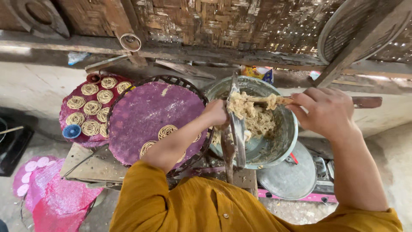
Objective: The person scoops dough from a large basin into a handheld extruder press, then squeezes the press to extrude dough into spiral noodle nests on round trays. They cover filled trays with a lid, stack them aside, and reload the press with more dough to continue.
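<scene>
In the middle of the frame the left hand (pixel 216 112) is closed around a metal press (pixel 235 124) while the right hand (pixel 327 112), fingers curled shut on a wooden stick (pixel 274 100), scrapes dough (pixel 254 117) over the metal bowl (pixel 283 146), so filling looks underway, calling for packing dough in.

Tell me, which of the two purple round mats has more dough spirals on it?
The far-left purple mat has more: spirals cover most of it. The nearer purple mat, on the dark wire basket beside the metal bowl, shows only a few, near the left forearm.
</scene>
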